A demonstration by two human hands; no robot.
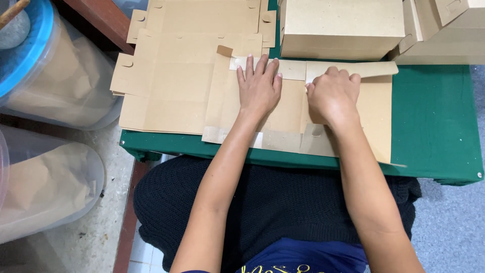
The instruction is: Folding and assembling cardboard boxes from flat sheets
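A flat brown cardboard box blank [371,114] lies across the front of the green table [434,126]. My left hand [259,87] rests flat on its left half, fingers spread and pointing away from me. My right hand [332,96] is curled into a loose fist over a fold line near the middle, its fingertips pressing a flap [353,69] along the blank's far edge. Neither hand lifts the cardboard off the table.
A stack of unfolded blanks [172,76] lies to the left on the table. Folded cardboard boxes [341,28] stand at the back, more [444,30] at the back right. Clear plastic tubs with brown paper [55,71] [40,187] stand on the floor at left.
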